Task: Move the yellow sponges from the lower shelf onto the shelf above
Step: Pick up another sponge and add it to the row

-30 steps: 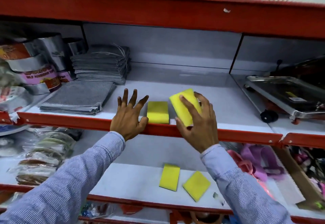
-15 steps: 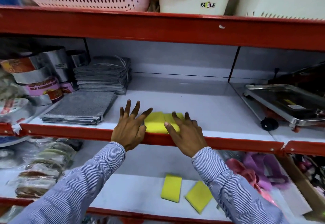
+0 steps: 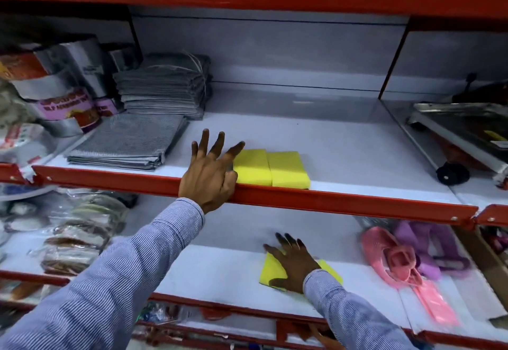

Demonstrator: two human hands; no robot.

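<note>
Yellow sponges [image 3: 270, 168] are laid side by side on the upper shelf [image 3: 343, 204], touched by the left hand [image 3: 210, 173] with fingers spread. Below this shelf, two more sponges [image 3: 270, 271] are covered by the right hand [image 3: 294, 264], fingers flat, slightly apart.

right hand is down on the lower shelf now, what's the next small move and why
Probably close the right hand on the yellow sponges under it and lift. It lies flat on them with no grip yet, while two sponges already sit on the shelf above.
</note>
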